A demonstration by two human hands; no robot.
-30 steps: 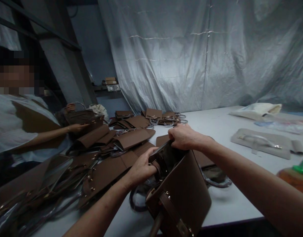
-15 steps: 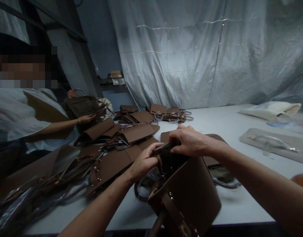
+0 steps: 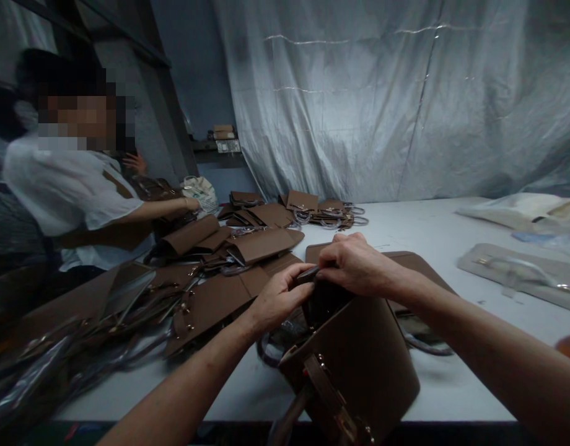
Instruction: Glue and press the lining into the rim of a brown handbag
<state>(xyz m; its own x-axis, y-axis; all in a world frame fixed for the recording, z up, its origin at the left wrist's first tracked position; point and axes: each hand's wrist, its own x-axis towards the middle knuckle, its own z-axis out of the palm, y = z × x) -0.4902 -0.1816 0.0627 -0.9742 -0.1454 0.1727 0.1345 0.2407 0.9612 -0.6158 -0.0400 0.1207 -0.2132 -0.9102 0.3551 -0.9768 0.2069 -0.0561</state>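
A brown handbag [image 3: 359, 359] stands tilted at the table's near edge, its dark inside facing up and left. A strap with gold-coloured fittings and a handle hang on its near side. At the bag's far upper rim, my left hand [image 3: 285, 291] pinches the edge between thumb and fingers. Close beside it, my right hand [image 3: 350, 263] is closed on the same rim, its fingertips partly hidden. Behind the bag lies another brown bag [image 3: 419, 269], with its handle showing to the right.
Many brown bags [image 3: 215, 310] are heaped along the left and far side of the white table [image 3: 480, 384]. A grey bag [image 3: 521, 272] and a cream cloth bag [image 3: 512, 203] lie at right. A co-worker [image 3: 75, 186] stands at left, reaching toward a bag. Silver sheeting hangs behind.
My left hand has shifted slightly up and right along the rim, closer to my right hand. The co-worker has turned, and the bag they held up is now lower. The view has shifted slightly.
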